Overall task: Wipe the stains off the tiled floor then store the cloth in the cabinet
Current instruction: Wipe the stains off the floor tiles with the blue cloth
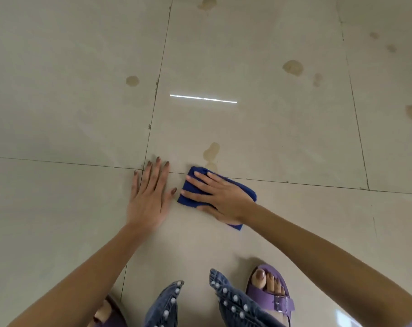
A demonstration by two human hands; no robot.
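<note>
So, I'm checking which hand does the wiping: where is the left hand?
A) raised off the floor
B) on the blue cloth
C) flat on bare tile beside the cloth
C: the left hand lies flat, fingers straight, on the tiled floor, while the right hand presses the blue cloth.

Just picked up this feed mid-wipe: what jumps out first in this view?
The blue cloth stands out at centre, pressed flat under the right hand, while the left hand rests flat on the tiled floor beside it. Just beyond the cloth lies a brownish stain, with more stains scattered further out. A bright light streak reflects on the middle tile.
</note>
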